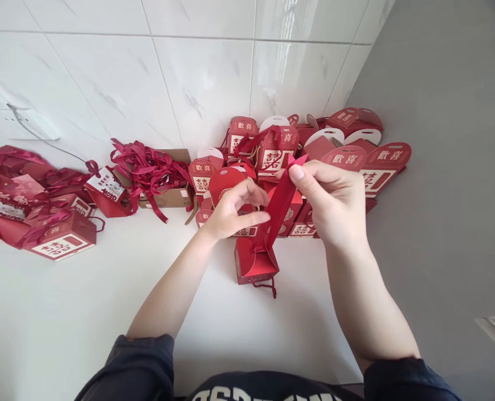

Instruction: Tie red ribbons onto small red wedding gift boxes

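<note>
A small red gift box (pixel 257 264) stands on the white table in front of me, with a dark red cord loop at its near side. From its top a red ribbon (pixel 281 211) runs up to my right hand (pixel 337 203), which pinches the ribbon's ends between thumb and fingers. Just left of the ribbon is my left hand (pixel 239 209), its thumb and fingers apart. Its fingertips are close to the ribbon, and I see nothing held in them.
Several red and white gift boxes (pixel 372 167) are stacked behind my hands against the tiled wall. A cardboard box (pixel 170 196) heaped with dark red ribbons (pixel 147 167) stands left of them. More ribboned boxes (pixel 61 236) lie at far left. A grey surface (pixel 439 223) bounds the right side.
</note>
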The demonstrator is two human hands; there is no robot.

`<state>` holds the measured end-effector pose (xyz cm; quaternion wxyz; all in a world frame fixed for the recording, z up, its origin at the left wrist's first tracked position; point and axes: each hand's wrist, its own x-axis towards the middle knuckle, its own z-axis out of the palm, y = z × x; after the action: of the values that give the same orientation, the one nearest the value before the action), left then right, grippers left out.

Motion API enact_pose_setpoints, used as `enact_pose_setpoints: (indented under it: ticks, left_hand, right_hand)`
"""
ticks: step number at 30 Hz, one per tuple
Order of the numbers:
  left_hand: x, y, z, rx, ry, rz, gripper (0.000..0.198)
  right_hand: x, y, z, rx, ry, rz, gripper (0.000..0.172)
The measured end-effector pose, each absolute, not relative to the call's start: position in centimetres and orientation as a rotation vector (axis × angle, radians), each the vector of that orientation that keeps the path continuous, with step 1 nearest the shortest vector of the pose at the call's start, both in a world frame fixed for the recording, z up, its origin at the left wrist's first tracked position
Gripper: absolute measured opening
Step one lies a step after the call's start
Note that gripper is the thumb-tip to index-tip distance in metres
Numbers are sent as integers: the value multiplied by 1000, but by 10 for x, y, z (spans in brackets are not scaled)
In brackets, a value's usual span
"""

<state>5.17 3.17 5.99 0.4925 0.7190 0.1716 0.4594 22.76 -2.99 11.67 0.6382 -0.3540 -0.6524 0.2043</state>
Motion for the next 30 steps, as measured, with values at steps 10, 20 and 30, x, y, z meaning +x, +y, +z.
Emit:
enact_pose_setpoints:
  ticks: [10,20,30]
  left_hand:
    - [21,28,-3,2062,380,543,20]
    - [24,26,-37,1934,414,613,16]
    - [28,22,-31,2015,394,547,30]
  right_hand:
    - [229,-19,109,-810,-1500,555,33]
    - [224,-13,96,-768,-1492,646,26]
    - [219,-13,102,-731,-1480,638,26]
